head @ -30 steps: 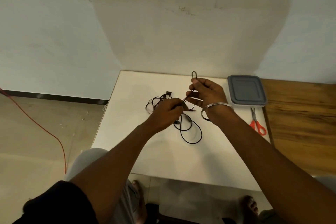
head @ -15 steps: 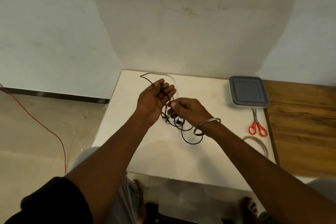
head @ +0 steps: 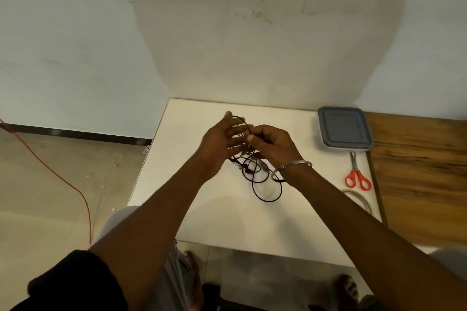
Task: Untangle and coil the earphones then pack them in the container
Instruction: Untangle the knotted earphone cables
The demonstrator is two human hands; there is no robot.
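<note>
Black earphones (head: 262,184) hang in loose loops from my hands down onto the white table (head: 202,209). My left hand (head: 222,141) is held up with its fingers spread straight, and the cable is looped round them. My right hand (head: 271,144) pinches the cable right beside the left fingertips; a metal bangle sits on that wrist. The container (head: 343,129), a square box with a grey lid on it, stands at the table's far right corner.
Red-handled scissors (head: 356,174) lie just in front of the container. A roll of clear tape (head: 358,199) lies near the table's right edge. A wooden surface (head: 419,171) adjoins the table on the right. A red cord (head: 63,179) runs across the floor at left.
My left hand let go of its grip, opened and rose with the cable looped over its fingers. My right hand moved left to meet it and draws the cable around them.
</note>
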